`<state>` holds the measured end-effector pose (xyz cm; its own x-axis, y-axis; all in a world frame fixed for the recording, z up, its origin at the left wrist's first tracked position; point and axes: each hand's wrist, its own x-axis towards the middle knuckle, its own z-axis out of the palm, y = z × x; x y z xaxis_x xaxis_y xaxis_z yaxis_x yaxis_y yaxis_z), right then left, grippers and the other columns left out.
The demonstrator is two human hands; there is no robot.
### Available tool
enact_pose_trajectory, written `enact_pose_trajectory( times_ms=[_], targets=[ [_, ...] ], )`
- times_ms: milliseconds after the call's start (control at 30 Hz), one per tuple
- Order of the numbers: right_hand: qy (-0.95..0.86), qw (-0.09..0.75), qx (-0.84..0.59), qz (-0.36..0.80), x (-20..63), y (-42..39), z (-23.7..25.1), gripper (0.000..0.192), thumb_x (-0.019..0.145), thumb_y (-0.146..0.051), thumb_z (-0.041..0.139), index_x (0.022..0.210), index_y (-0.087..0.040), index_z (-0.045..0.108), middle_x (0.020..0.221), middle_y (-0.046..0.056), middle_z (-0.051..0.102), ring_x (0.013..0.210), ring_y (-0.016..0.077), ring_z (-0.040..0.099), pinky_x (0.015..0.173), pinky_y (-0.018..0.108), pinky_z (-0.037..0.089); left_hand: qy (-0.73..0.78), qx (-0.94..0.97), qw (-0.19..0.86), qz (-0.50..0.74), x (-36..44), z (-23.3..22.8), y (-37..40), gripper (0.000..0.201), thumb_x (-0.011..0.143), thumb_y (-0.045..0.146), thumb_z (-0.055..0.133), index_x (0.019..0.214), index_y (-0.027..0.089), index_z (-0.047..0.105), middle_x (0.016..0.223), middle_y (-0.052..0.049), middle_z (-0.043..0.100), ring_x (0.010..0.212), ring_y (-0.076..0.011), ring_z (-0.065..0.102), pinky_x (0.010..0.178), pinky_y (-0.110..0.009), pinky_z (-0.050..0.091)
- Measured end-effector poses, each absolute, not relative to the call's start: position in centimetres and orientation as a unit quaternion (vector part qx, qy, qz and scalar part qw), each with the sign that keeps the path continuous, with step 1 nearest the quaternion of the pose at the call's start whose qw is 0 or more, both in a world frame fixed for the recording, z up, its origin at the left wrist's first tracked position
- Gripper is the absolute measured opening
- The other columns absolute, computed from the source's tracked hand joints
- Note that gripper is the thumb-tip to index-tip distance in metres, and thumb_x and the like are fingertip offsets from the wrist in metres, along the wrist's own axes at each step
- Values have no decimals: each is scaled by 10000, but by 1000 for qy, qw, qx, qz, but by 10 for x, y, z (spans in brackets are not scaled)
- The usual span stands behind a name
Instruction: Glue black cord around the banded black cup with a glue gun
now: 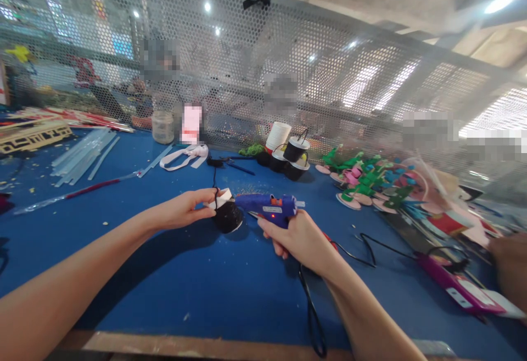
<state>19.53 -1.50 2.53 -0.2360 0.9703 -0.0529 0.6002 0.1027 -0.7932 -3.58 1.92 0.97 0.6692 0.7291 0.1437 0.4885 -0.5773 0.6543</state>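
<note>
My left hand [196, 207] is closed on a small paper cup [229, 219] wrapped in black, tipped on its side with a white part at its upper end. A strand of black yarn [214, 177] runs from the cup up to a dark bundle behind it. In my right hand [294, 235] is a blue hot glue gun [267, 206], a red light glowing on its side. Its nozzle points left and meets the cup's upper edge; whether it touches cannot be made out. A clear glue stick [300, 204] pokes from its back end.
Several black-wrapped cups [297, 150] stand by stacked white cups [278, 136] at the mesh panel [329, 75]. Glue sticks [82, 155] and white ribbon [183, 157] lie left. Green craft pieces [366, 177], a purple power strip [457, 284] and another person's hand [508, 265] are right.
</note>
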Motion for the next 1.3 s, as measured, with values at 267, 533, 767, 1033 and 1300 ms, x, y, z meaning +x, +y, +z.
enact_pose_trajectory(
  times_ms=[267,533,767,1033,1300],
  targets=[
    [-691,254,-577,353,192,-19,26,241,702,-345,500,545,-164,486,327,-49,459,280,66,421,321,168,377,358,863,291,207,-36,8,19,281,820,244,395,1065,150,497,1036,-67,563,1007,-198,475,862,-304,356],
    [-700,253,-578,336,180,-29,26,191,689,-309,507,552,-179,475,320,-54,444,279,78,430,317,175,376,347,868,276,226,-34,7,19,291,813,200,395,1091,165,475,1188,-78,490,1075,-188,440,913,-323,321],
    [-692,248,-579,352,183,-25,27,204,687,-324,513,550,-174,489,327,-42,460,284,80,438,321,177,382,348,865,280,230,-35,6,19,232,811,202,404,1011,163,516,1159,-73,512,1062,-190,448,915,-326,319],
    [-685,263,-588,340,192,-12,26,280,708,-359,490,510,-161,481,325,-33,471,278,66,424,319,168,370,348,865,290,215,-37,9,18,301,828,248,380,1099,142,459,1088,-75,542,1047,-193,453,891,-298,341],
    [-679,285,-585,340,195,-1,16,274,699,-371,500,536,-151,513,328,-37,472,272,65,420,319,171,366,372,855,291,213,-37,7,18,343,819,252,396,1149,160,422,1189,-72,503,1097,-202,434,911,-312,334]
  ],
)
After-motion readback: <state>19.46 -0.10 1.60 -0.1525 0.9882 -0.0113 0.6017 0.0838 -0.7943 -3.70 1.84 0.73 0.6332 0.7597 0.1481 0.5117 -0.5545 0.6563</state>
